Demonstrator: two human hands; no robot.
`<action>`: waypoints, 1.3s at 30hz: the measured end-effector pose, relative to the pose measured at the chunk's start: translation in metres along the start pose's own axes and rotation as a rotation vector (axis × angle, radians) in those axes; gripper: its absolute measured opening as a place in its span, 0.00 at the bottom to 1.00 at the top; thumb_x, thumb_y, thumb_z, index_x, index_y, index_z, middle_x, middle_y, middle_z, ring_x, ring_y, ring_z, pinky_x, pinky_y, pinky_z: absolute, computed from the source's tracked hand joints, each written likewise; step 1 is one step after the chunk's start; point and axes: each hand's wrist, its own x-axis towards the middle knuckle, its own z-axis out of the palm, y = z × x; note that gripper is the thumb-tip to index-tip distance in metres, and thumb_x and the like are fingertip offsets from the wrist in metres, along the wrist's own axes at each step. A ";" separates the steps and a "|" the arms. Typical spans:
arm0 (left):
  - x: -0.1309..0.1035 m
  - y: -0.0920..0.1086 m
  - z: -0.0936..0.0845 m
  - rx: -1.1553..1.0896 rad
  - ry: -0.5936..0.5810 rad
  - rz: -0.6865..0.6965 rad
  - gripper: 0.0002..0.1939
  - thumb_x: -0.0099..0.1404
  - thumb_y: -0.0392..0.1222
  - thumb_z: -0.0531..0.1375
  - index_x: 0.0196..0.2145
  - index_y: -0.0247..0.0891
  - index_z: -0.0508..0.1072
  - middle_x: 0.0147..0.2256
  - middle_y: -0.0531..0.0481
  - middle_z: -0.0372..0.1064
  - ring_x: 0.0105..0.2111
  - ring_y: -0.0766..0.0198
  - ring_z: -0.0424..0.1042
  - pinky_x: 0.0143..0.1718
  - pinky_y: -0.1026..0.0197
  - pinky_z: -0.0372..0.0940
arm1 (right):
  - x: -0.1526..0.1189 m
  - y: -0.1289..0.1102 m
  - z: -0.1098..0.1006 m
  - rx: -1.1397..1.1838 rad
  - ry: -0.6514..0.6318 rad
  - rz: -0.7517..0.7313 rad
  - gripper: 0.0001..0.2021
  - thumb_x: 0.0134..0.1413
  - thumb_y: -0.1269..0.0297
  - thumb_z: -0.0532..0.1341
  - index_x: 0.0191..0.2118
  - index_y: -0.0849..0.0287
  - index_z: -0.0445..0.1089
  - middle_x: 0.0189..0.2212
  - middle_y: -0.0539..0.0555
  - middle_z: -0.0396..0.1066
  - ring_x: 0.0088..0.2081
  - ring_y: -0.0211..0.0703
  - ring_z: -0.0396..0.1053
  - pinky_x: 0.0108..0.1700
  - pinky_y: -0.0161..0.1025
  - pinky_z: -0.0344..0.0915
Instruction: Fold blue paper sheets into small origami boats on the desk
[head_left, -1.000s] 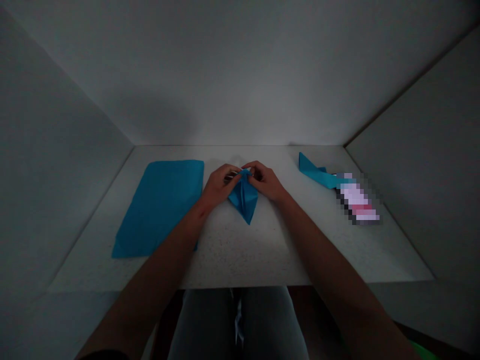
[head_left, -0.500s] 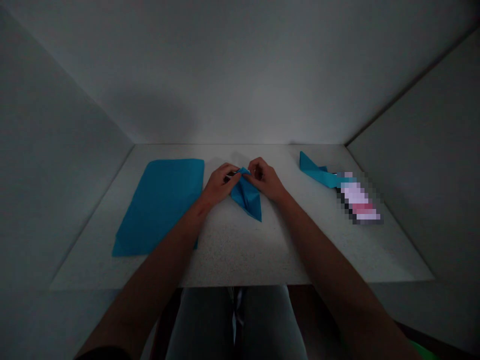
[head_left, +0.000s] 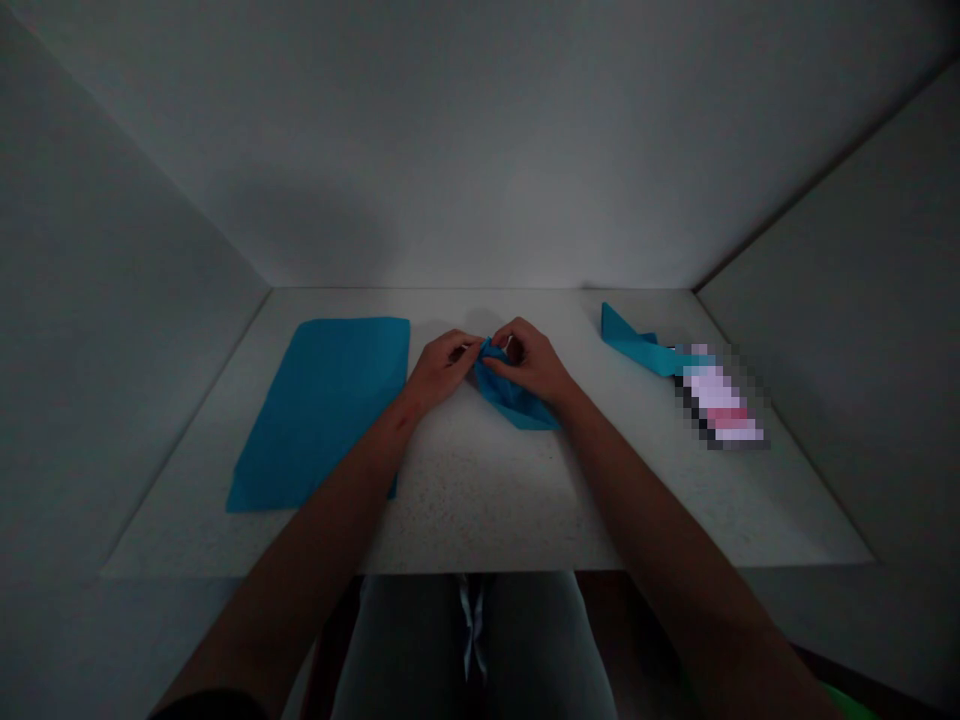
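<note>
Between my hands is a folded sheet of blue paper [head_left: 517, 402], its lower part spreading to the right under my right palm. My left hand [head_left: 444, 366] pinches the paper's upper left edge between thumb and fingers. On the other side my right hand [head_left: 531, 360] grips it near the top, thumb across the folds and fingers curled. Part of the paper is hidden by the right hand. To the left lies a blue sheet or stack of sheets [head_left: 330, 400], partly under my left forearm.
A folded blue paper piece [head_left: 637, 348] lies at the right, one end over a pixelated phone-like object [head_left: 720, 405]. White walls [head_left: 480, 150] enclose the speckled light tabletop [head_left: 480, 510] at the back and sides. My legs are below its front edge.
The folded paper has turned, its lower tip swinging to the right under my right hand. My right thumb now lies further across it. My left hand stays almost in place.
</note>
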 end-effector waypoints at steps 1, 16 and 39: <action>0.000 0.000 0.000 -0.010 0.003 -0.019 0.10 0.74 0.44 0.61 0.43 0.40 0.83 0.43 0.46 0.81 0.40 0.62 0.78 0.43 0.60 0.73 | 0.000 0.001 0.000 -0.008 -0.003 0.008 0.14 0.59 0.54 0.73 0.44 0.53 0.72 0.39 0.50 0.69 0.30 0.38 0.62 0.34 0.39 0.63; -0.003 0.011 -0.004 0.025 0.095 -0.108 0.05 0.68 0.34 0.62 0.40 0.42 0.76 0.35 0.53 0.79 0.30 0.67 0.76 0.33 0.65 0.68 | 0.001 0.006 -0.006 -0.058 -0.130 -0.015 0.11 0.59 0.63 0.69 0.47 0.52 0.82 0.48 0.57 0.74 0.44 0.48 0.72 0.47 0.45 0.71; 0.000 0.011 -0.004 -0.118 0.146 -0.143 0.07 0.69 0.46 0.64 0.36 0.41 0.76 0.39 0.48 0.79 0.40 0.61 0.78 0.44 0.58 0.74 | 0.000 -0.011 -0.004 -0.149 -0.132 0.091 0.23 0.54 0.65 0.68 0.57 0.53 0.74 0.47 0.55 0.79 0.37 0.45 0.72 0.42 0.43 0.69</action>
